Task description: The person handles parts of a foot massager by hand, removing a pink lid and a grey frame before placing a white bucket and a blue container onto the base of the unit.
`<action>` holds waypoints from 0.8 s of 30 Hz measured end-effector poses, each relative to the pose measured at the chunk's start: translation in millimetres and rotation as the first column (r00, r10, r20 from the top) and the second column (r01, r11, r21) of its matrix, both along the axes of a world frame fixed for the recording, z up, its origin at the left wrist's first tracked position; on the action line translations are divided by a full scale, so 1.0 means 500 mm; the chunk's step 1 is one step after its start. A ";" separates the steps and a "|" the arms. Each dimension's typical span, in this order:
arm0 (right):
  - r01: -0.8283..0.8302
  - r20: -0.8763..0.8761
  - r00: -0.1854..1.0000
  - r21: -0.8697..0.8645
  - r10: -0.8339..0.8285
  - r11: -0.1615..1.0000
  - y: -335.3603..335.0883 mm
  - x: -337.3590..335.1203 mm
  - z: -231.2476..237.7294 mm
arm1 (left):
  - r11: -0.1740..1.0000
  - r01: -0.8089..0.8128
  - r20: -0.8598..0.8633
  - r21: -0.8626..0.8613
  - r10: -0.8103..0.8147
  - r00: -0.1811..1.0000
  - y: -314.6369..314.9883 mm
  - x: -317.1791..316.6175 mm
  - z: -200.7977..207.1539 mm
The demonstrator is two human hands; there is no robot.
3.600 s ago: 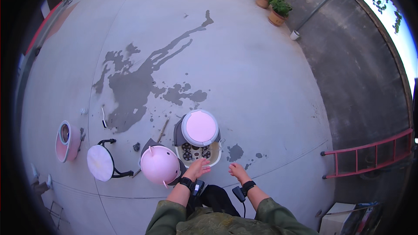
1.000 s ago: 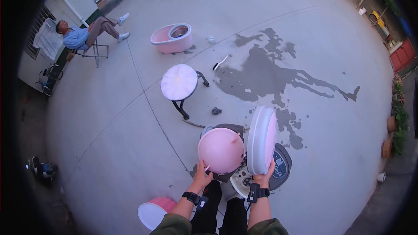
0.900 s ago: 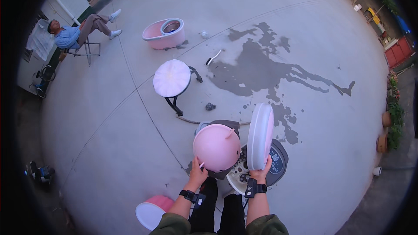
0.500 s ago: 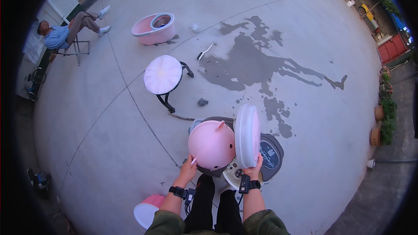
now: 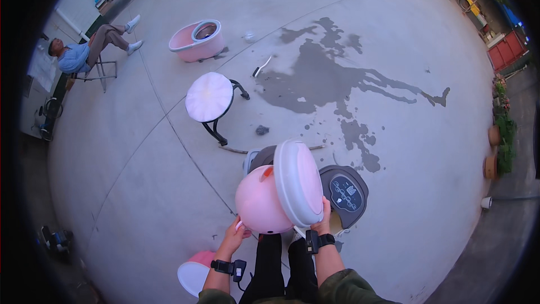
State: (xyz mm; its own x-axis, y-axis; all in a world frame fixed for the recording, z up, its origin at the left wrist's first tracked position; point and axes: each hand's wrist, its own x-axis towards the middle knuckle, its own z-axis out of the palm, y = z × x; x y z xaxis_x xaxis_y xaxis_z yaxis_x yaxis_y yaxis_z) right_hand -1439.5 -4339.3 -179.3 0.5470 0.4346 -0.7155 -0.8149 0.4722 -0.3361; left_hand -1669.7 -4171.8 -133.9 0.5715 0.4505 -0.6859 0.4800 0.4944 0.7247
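Observation:
A rounded pink tub [image 5: 256, 205] with small handle-like tabs is tilted in front of my legs. My left hand [image 5: 235, 233] is closed on the small tab at its lower left. Against the tub's right side leans a large round piece [image 5: 286, 183] with a pale grey rim and a pink face. My right hand [image 5: 322, 219] grips the lower right edge of this round piece. Below both is a dark grey appliance [image 5: 344, 194] with a control panel on its lid; much of it is hidden.
Nearby are a pink tub with a white base [image 5: 191, 276], a stool with a pale cover [image 5: 209, 97] and a dark rag [image 5: 262, 130]. Farther off lie a brush [image 5: 262, 66], a pink oval basin [image 5: 197, 50] and a wet patch [image 5: 315, 81]. A person [image 5: 84, 50] sits at far left.
The pink tub and the round piece have moved slightly left and toward me, and the round piece now overlaps more of the tub. More of the appliance's panel lid shows.

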 end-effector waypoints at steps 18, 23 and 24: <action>-0.751 0.355 0.613 -0.015 0.706 0.660 0.151 -0.209 0.411 | 0.846 -0.528 0.208 0.075 0.505 0.838 -0.095 -0.326 0.340; -0.816 0.385 0.536 0.009 0.751 0.578 0.244 -0.266 0.495 | 0.765 -0.644 0.256 0.019 0.619 0.743 -0.055 -0.416 0.350; -0.823 0.405 0.508 -0.032 0.760 0.567 0.270 -0.285 0.502 | 0.725 -0.687 0.262 -0.042 0.672 0.693 -0.042 -0.435 0.348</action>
State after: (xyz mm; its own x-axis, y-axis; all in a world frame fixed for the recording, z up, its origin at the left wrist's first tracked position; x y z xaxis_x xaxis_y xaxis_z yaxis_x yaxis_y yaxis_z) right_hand -1581.9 -4204.5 71.7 0.1017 0.8894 -0.4458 -0.7172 -0.2450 -0.6524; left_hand -1887.2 -4192.8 39.9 0.2360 0.8142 -0.5305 -0.1651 0.5716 0.8038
